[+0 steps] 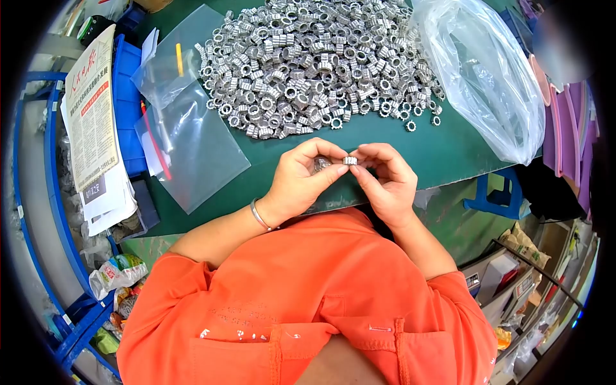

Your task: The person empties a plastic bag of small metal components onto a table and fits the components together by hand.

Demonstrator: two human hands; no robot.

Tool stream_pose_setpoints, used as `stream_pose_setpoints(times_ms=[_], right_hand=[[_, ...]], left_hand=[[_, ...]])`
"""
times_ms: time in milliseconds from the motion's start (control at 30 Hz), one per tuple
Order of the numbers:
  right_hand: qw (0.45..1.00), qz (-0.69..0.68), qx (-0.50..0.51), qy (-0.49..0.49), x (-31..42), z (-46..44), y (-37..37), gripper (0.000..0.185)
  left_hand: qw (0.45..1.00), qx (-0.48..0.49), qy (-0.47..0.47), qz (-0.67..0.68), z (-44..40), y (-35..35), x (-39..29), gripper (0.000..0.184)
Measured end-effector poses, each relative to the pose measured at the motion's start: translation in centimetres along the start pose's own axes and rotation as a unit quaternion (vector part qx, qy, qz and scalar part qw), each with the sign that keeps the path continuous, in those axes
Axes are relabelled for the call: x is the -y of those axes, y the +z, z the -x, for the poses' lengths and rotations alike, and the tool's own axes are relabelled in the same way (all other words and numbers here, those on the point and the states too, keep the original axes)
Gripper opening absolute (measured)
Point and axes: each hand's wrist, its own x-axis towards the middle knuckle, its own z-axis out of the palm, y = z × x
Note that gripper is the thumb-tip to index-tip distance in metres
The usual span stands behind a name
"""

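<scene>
Close to the near edge of the green table, my left hand (300,174) and my right hand (387,178) meet fingertip to fingertip. Between them they pinch one small silvery ribbed metal ring (350,160). Something shiny, too small to make out, shows under the curled fingers of my left hand. Beyond my hands lies a large heap of similar metal rings (308,70), with a few loose ones at its near right side, such as a single ring (411,126).
Clear plastic bags (199,144) lie left of the heap on the green table (282,186). A large transparent bag (487,77) is at the right. Further left are a blue bin (128,109) and a newspaper (93,109). A blue stool (497,194) stands below the table's right side.
</scene>
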Motion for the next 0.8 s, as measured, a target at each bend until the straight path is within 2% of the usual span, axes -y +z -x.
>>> stream_pose_setpoints(times_ms=[133,467,567,733,800], right_hand=[[0.995,0.095,0.017,-0.018,0.18,-0.24,-0.22,0.017],[0.998,0.056,0.008,0.012,0.2,-0.06,-0.1,0.015],[0.995,0.098,0.026,-0.023,0.14,-0.05,-0.18,0.014],[0.997,-0.067,-0.022,0.033,-0.07,0.49,0.39,0.027],[0.996,-0.077,-0.029,0.033,-0.06,0.7,0.45,0.031]], left_hand=[[0.999,0.001,0.032,-0.019,-0.06,-0.17,0.14,0.014],[0.998,0.009,0.044,-0.032,0.02,-0.21,0.11,0.014],[0.996,0.016,0.064,-0.061,-0.03,-0.37,0.48,0.012],[0.997,0.008,0.058,-0.054,0.09,-0.23,0.37,0.014],[0.998,0.004,0.041,-0.049,0.24,-0.09,0.15,0.014]])
